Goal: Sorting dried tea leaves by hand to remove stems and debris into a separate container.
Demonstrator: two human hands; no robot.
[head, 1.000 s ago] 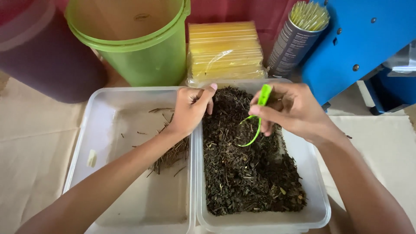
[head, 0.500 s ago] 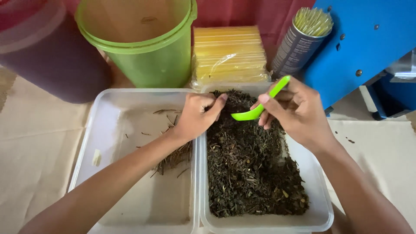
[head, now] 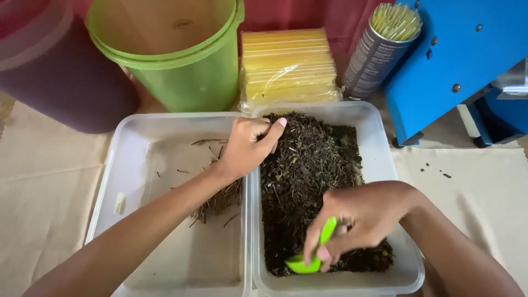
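right hand [head: 360,220]: fingers curled tight round the handle of a green scoop [head: 309,257], bowl down in the dried leaves [head: 313,181] at the near end of the right tub [head: 385,143].
left hand [head: 247,144]: loosely closed, thumb and fingertips pinched together on the leaves at the tub's far left corner; whether anything sits in the pinch, cannot tell.
left tub [head: 137,165]: clear, just beside the right one, with a small pile of brown stalks [head: 220,198] by the shared edge.
behind tubs: green bucket [head: 176,60], yellow packets [head: 286,66].
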